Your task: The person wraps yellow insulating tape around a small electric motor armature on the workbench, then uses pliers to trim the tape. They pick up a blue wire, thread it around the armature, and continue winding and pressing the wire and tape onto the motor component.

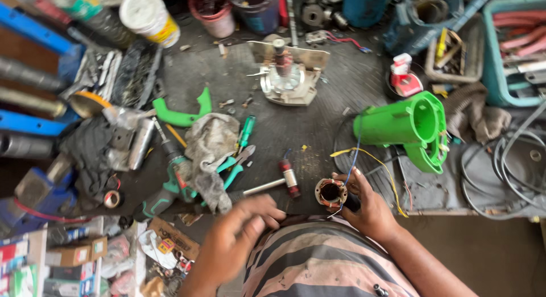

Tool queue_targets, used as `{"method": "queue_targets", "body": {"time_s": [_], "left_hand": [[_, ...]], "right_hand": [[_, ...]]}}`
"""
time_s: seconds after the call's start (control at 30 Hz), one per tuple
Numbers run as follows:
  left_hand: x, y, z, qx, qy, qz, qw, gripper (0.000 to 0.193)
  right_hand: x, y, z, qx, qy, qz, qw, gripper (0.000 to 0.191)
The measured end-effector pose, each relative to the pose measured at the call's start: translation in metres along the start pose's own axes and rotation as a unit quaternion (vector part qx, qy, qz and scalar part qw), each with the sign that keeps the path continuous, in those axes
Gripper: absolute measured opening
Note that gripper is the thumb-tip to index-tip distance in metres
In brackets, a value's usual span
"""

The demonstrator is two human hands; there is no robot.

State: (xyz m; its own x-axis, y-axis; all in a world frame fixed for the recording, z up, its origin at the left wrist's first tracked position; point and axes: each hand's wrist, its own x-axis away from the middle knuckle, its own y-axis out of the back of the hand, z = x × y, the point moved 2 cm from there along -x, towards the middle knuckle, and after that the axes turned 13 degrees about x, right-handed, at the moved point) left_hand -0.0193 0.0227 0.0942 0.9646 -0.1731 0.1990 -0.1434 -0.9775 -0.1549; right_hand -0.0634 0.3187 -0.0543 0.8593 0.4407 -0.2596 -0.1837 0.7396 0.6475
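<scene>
Right hand (368, 209) grips a stator (331, 193) at the workbench's (296, 126) near edge; left hand (242, 231), blurred, is loosely curled, empty. Its trailing wires (364, 155) could snag and tear.

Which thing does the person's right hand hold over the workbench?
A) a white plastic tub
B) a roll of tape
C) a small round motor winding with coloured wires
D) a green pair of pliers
C: the right hand grips a small round motor winding, and its blue and yellow wires run up toward the green plastic housing.
</scene>
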Motion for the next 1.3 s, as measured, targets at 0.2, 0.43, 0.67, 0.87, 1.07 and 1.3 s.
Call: {"method": "queue_targets", "body": {"time_s": [0.2,0.43,0.67,0.87,1.07,1.3], "left_hand": [[0.031,-0.015,-0.04,0.237,-0.118,0.326,0.907,0.02],[0.044,0.037,-0.058,0.233,-0.138,0.299,0.915,0.018],[0.04,0.124,-0.04,-0.138,-0.144,0.02,0.98,0.018],[0.036,0.18,0.004,-0.38,-0.236,-0.063,0.892,0.03],[0.038,0.197,0.019,-0.31,-0.244,-0.02,0.919,0.021],[0.035,0.129,0.053,-0.164,-0.081,0.133,0.974,0.034]], "right_hand": [[-0.022,-0.038,0.027,0.086,-0.005,-0.066,0.994,0.11],[-0.023,-0.044,0.057,0.108,-0.04,-0.089,0.989,0.112],[-0.021,-0.058,0.102,0.274,-0.074,-0.213,0.935,0.078],[-0.025,-0.079,0.137,0.27,-0.197,-0.26,0.906,0.024],[-0.022,-0.075,0.162,0.23,-0.27,-0.316,0.88,0.014],[0.037,-0.104,0.169,-0.026,-0.389,-0.253,0.885,0.009]]}}
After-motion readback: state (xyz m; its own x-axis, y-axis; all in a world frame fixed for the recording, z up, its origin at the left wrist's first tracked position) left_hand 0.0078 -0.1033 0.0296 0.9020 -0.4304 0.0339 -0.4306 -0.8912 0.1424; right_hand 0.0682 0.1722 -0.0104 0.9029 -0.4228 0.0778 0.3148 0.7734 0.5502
